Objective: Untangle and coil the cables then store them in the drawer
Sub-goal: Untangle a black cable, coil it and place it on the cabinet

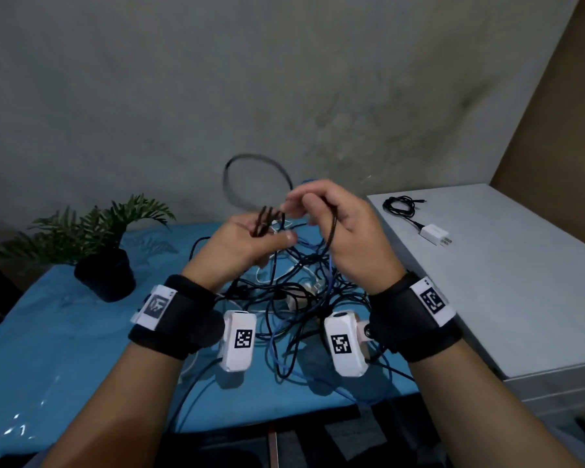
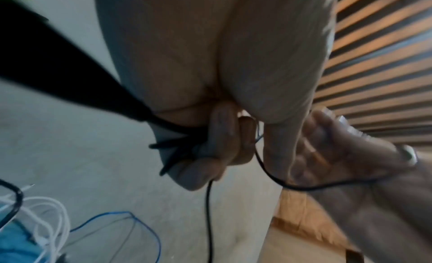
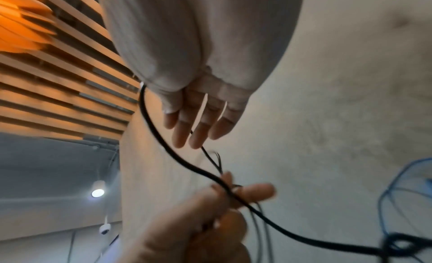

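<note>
At the centre of the head view, the left hand [image 1: 247, 241] is raised palm-up with its fingers curled round several gathered strands of a black cable [image 1: 262, 219]; the left wrist view shows the same bundle pinched between thumb and fingers [image 2: 219, 137], one strand dropping straight down. Just to its right, the right hand [image 1: 338, 224] is closed in a loose fist around a run of the same black cable, fingertips nearly touching the left hand's. A blurred loop of this cable arcs up above both hands against the grey wall.

Below the hands, in the lower middle of the frame, the tangle of cables [image 1: 294, 309], black, blue and white, lies on the blue table cover [image 1: 48, 349]. At left on that cover stands a potted plant [image 1: 105, 251]. At right, on a grey cabinet top [image 1: 520, 282], a coiled black cable with a white charger [image 1: 434, 234] lies well apart from the tangle.
</note>
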Tool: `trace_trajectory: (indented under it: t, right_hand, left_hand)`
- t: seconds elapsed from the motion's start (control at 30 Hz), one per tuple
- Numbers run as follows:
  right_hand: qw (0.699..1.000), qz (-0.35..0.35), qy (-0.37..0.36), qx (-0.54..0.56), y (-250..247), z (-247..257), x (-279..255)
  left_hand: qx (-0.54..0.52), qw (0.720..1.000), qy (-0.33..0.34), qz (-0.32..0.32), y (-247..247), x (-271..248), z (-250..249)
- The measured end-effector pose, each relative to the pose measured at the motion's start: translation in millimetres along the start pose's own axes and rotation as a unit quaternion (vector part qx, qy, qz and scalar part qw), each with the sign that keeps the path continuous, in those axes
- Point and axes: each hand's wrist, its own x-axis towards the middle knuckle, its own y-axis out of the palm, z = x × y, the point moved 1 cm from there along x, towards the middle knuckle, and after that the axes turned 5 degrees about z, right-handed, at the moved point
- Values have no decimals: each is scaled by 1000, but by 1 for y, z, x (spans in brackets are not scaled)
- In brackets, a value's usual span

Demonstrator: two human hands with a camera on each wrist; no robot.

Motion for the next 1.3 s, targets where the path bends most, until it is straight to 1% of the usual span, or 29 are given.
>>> trace_trajectory:
  t: [0.03, 0.07, 0.13, 0.2, 0.23, 0.27, 0.33, 0.37, 0.4, 0.43, 0.5, 0.57, 0.63, 0.7, 0.77, 0.83, 0.9, 0.93, 0.97, 1.0, 1.03, 1.1, 1.17, 1.2, 1.23, 1.3]
  right_hand:
    - [1000, 6, -17, 26, -1, 7, -1]
    - [998, 13, -28, 46, -1, 14, -2]
    - [996, 27, -41, 78, 0, 21, -2]
    - [993, 30, -48, 107, 1, 22, -1]
    - [993, 26, -37, 111, -1, 19, 0]
    - [995, 15, -12, 93, -3, 12, 2]
    - [996, 3, 86, -16, -7, -9, 1]
    - [988, 22, 137, -74, -7, -20, -1]
    - [977, 57, 173, -108, -5, -32, -4]
    - [968, 101, 191, -130, -2, -42, -8]
    - [950, 170, 197, -171, 7, -55, -14]
    - [948, 186, 197, -170, 14, -57, -16]
    - [959, 162, 195, -129, 16, -54, -15]
    - [971, 125, 187, -82, 14, -51, -11]
    - [974, 115, 190, -40, 13, -44, -9]
    - [971, 136, 195, 28, 13, -38, -6]
    - [958, 170, 205, 109, 11, -33, -6]
    - [952, 188, 209, 125, 10, -31, -6]
    - [950, 203, 206, 121, 10, -27, -6]
    - [953, 203, 200, 103, 9, -26, -7]
    - [957, 188, 198, 93, 7, -27, -8]
    - [962, 121, 223, 97, 1, -31, -8]
    - [955, 25, 270, 124, -12, -38, -7]
    - [946, -28, 293, 135, -22, -44, -8]
    - [935, -79, 313, 145, -31, -50, -9]
    - [914, -161, 344, 142, -48, -63, -11]
  left_hand:
    - [24, 999, -15, 17, 2, -1, 5]
    - [22, 999, -26, 28, 5, -1, 8]
    - [-7, 1000, -7, 23, 15, -2, 5]
    - [1, 999, 20, -27, 22, -1, -3]
    - [-14, 998, 34, -56, 23, -1, -8]
    - [-52, 994, 50, -81, 22, 0, -12]
    - [-125, 982, 82, -113, 18, 0, -22]
    - [-156, 976, 98, -119, 16, -1, -27]
    - [-183, 968, 120, -121, 14, -2, -33]
    - [-205, 961, 143, -118, 14, -4, -39]
    - [-232, 951, 175, -106, 13, -7, -48]
    - [-236, 948, 191, -98, 11, -9, -54]
    - [-232, 950, 185, -93, 8, -10, -53]
    - [-242, 952, 165, -90, 7, -10, -49]
    - [-267, 950, 141, -73, 8, -9, -45]
    - [-278, 952, 120, -53, 12, -9, -44]
    - [-257, 960, 96, -49, 16, -8, -44]
    - [-239, 966, 81, -53, 17, -8, -42]
    - [-219, 972, 69, -58, 18, -7, -41]
    - [-202, 976, 57, -63, 18, -6, -38]
    - [-191, 978, 44, -68, 17, -5, -35]
    - [-175, 981, -3, -80, 15, -2, -27]
    - [-138, 984, -67, -87, 8, 0, -17]
    - [-138, 982, -101, -77, 4, 1, -13]
    - [-164, 976, -131, -55, 1, 2, -9]
    - [-266, 948, -177, -3, -3, 2, -5]
